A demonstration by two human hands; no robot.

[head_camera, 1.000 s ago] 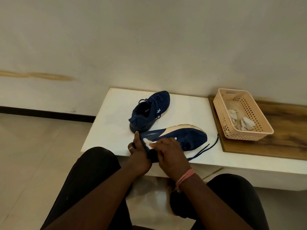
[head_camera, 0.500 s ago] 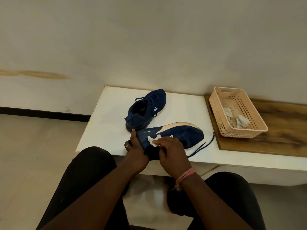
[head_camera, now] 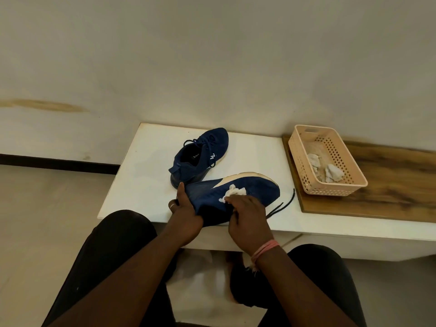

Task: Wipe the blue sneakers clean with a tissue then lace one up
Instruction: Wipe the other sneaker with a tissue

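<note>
A blue sneaker (head_camera: pixel 257 188) lies tipped on its side at the front of the white table (head_camera: pixel 146 175), pale sole facing away from me. My left hand (head_camera: pixel 185 210) grips its heel end, thumb up against the fabric. My right hand (head_camera: pixel 247 214) presses a crumpled white tissue (head_camera: pixel 233 192) onto the sneaker's side. A loose dark lace (head_camera: pixel 282 205) trails off to the right of the shoe. The second blue sneaker (head_camera: pixel 200 156) stands upright and laced just behind.
A peach perforated basket (head_camera: pixel 349 185) holding used crumpled tissues (head_camera: pixel 333 173) sits on a wooden board (head_camera: pixel 396 185) at the right. The wall runs close behind the table. My knees in dark trousers are below the table's front edge.
My right hand has slid the tissue along the sneaker's side from near the heel toward the middle. My left hand kept its hold on the heel.
</note>
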